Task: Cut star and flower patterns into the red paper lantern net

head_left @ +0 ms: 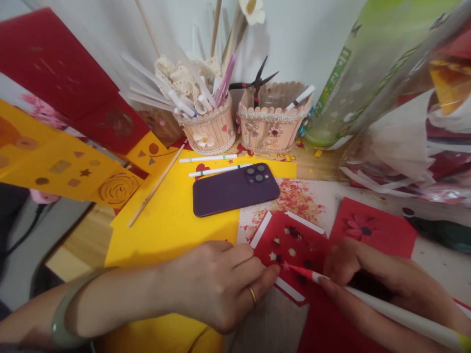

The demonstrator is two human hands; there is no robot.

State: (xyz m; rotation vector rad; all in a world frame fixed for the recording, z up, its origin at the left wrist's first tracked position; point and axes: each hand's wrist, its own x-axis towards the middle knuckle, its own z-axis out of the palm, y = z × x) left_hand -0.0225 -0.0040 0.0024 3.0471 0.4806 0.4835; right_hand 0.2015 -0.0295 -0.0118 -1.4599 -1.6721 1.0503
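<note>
A red paper piece point(312, 246) with white strips along its edges and several small cut-out holes and shapes lies in front of me. My left hand point(235, 279), fingers curled, grips its left edge; a ring and a pale green bangle show on that arm. In my right hand point(390, 289) is a white pen-like tool point(382, 301) with a pointed red tip, which touches or nearly touches the paper near a small pink piece. Another red paper point(386, 225) with a red flower lies just beyond my right hand.
A purple phone point(231, 193) and two white sticks point(209, 159) lie on yellow paper point(165, 235). Behind stand two decorated wooden holders point(209, 132), one with pliers point(256, 83). Red and yellow cards point(73, 166) rise at left; a green bottle point(342, 88) and plastic bag point(397, 152) stand right.
</note>
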